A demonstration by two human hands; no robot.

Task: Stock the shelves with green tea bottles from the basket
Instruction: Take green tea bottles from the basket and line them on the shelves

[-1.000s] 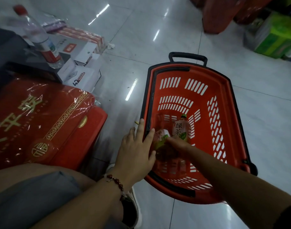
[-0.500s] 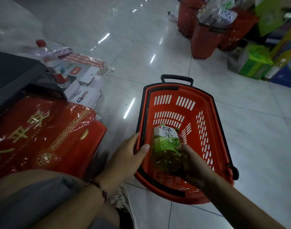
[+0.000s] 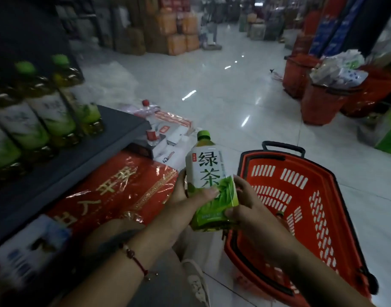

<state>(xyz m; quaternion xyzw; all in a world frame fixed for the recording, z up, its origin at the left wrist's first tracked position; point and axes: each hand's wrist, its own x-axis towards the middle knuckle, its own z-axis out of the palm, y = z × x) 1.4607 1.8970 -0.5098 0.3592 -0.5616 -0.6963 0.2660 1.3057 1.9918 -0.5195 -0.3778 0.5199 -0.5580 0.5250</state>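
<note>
Green tea bottle [image 3: 209, 185], cap up and leaning slightly left, sits between both hands above the floor, just left of the red basket's [image 3: 323, 218] near rim. Left hand [image 3: 185, 209] wraps the lower label from the left with the thumb laid across the front; right hand [image 3: 250, 209] closes on the base and right side, fingers curled around it. Both hands are shut on the one bottle, well below its middle.

Up and to the left of the grip, the dark shelf [image 3: 83, 151] carries a row of shelved tea bottles [image 3: 57, 111] standing close together near its front edge. Carrying this one across low-held, I judge the top-heavy upper half could swing and knock a neighbour off that edge. The glossy label looks slick, so a one-handed release might let it slip. Below the grip, the red gift box [image 3: 114, 189] and the tiled floor [image 3: 212, 89] would take any drop. Whether more bottles remain in the basket is unclear behind the right hand.
</note>
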